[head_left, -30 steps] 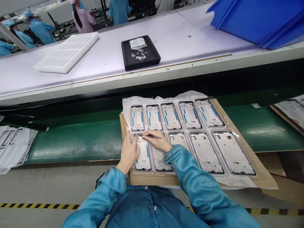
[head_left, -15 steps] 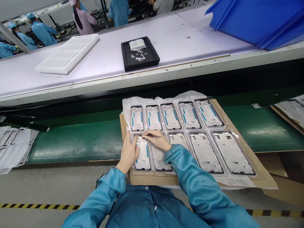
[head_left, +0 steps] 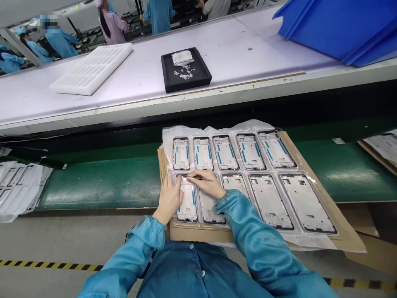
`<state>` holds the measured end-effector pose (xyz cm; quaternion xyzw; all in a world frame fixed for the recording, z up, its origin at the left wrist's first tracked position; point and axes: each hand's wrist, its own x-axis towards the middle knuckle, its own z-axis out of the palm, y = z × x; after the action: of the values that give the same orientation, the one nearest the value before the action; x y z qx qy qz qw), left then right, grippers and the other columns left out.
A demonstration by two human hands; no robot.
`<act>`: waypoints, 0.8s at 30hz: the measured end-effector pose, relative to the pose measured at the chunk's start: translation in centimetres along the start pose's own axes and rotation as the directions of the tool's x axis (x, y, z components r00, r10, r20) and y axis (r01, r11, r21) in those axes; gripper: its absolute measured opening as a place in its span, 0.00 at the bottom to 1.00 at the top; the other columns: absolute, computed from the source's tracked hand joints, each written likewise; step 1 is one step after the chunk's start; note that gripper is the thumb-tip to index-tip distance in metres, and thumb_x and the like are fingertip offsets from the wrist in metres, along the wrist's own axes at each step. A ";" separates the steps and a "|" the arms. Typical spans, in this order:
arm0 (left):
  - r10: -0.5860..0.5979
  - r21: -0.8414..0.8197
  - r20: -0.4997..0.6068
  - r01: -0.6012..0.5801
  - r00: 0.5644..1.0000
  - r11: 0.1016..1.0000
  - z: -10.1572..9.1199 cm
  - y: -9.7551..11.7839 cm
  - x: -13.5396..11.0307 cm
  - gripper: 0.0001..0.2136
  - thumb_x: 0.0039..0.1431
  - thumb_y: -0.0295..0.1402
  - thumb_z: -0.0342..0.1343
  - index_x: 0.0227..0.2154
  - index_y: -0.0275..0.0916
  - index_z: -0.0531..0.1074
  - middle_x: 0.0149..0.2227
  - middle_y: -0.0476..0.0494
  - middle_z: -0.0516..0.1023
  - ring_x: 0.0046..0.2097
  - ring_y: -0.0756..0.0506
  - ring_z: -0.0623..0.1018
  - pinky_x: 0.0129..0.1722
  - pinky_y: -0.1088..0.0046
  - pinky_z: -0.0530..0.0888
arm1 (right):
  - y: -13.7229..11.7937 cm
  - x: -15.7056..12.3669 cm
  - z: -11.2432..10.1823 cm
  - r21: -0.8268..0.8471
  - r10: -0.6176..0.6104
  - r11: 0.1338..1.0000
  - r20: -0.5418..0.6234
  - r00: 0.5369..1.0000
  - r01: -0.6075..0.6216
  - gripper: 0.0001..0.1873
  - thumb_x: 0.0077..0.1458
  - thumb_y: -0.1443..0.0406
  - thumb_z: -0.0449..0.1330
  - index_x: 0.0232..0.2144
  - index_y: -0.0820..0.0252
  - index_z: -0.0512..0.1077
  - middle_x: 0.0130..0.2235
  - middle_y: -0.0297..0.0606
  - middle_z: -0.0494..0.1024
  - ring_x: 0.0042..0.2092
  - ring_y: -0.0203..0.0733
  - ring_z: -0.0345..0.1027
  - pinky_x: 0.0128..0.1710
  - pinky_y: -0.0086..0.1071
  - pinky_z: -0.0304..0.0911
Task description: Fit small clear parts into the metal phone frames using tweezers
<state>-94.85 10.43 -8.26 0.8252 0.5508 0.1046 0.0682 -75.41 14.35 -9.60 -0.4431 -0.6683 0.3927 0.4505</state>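
Observation:
A clear tray of phone mid-frames (head_left: 269, 198) lies on a cardboard sheet (head_left: 347, 236) over the green conveyor belt (head_left: 99, 186). My left hand (head_left: 170, 198) rests flat along the left edge of the near-left frame (head_left: 187, 203), fingers stretched out. My right hand (head_left: 208, 186) is closed on thin tweezers (head_left: 200, 178), whose tip points left at the top of that frame. Back-row frames (head_left: 225, 152) carry blue strips; the near-row frames to the right do not.
On the white shelf (head_left: 124, 89) beyond sit a black tray of small parts (head_left: 186, 69), a white foam tray (head_left: 91, 68) and blue bins (head_left: 338, 27). More frame trays lie at far left (head_left: 18, 186) and far right (head_left: 383, 145). Other people in blue stand behind.
Both hands stay on the near-left frame, with the tweezers tip at its top. Only the camera view has shifted slightly.

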 end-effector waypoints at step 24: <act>-0.069 0.046 0.091 0.065 0.994 0.997 0.3 0.3 2.1 0.26 0.58 0.28 0.60 0.61 0.39 0.68 0.72 0.27 0.52 0.63 0.29 0.68 0.58 0.48 0.70 | 0.2 1.2 -1.1 0.271 0.303 0.929 -0.169 0.938 -0.251 0.22 0.43 0.46 0.72 0.26 0.58 0.77 0.27 0.39 0.82 0.28 0.43 0.75 0.32 0.36 0.72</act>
<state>-93.70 12.25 -8.23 0.8115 0.5766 0.0522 0.0791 -74.55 15.74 -9.19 -0.5129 -0.4941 0.4836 0.5089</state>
